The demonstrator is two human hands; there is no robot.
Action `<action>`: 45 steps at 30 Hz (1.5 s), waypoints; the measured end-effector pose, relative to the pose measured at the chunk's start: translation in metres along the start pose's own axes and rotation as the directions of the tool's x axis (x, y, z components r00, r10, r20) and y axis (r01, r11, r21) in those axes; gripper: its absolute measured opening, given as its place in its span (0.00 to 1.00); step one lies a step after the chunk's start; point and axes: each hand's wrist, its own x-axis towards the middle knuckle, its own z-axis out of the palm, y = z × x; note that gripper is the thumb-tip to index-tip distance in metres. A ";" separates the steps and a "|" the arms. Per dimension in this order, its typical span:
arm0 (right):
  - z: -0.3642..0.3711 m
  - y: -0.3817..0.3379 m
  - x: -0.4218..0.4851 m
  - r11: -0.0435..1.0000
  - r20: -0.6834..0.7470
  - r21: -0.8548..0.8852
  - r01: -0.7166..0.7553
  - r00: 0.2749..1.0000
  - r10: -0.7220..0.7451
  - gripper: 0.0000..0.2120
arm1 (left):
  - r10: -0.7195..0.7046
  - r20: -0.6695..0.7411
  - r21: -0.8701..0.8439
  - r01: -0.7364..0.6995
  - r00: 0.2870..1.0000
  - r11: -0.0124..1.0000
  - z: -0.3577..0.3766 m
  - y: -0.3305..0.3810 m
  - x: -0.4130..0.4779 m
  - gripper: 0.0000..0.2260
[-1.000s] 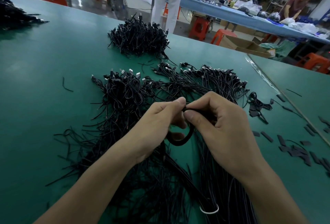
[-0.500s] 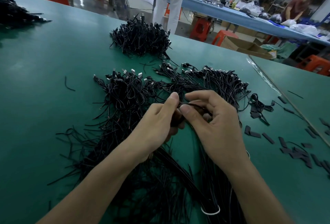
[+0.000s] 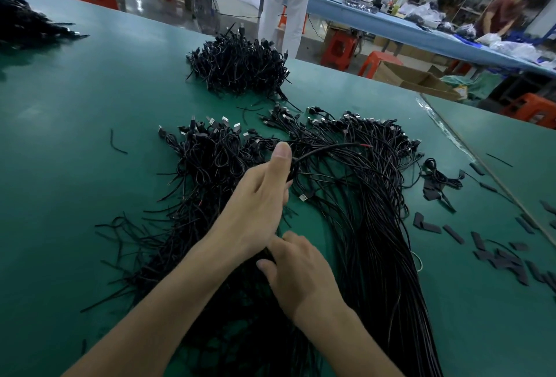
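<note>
Cable [image 3: 331, 146], black, red-tipped: arcs rightward from the left hand [image 3: 258, 205], above the cable spread [image 3: 376, 226]. Table [image 3: 75, 136], green. Cable spread: loose, mid-table; cable pile [image 3: 240, 66] beyond it. Left hand: thumb up, fingers curled round the cable. Right hand [image 3: 301, 274]: just below the left wrist, fingers curled, pinching strands of the spread; which ones, cannot tell. Black strips [image 3: 496, 256]: scattered at right.

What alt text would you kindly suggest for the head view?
A left hand grips one thin black cable while the right hand pinches strands of a sprawling pile of black cables on a green table.
</note>
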 end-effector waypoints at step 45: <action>-0.089 -0.014 -0.008 0.623 -0.523 0.706 0.338 0.841 0.137 0.09 | 0.135 0.036 -0.087 -0.131 0.990 0.988 -0.001 0.007 -0.003 0.17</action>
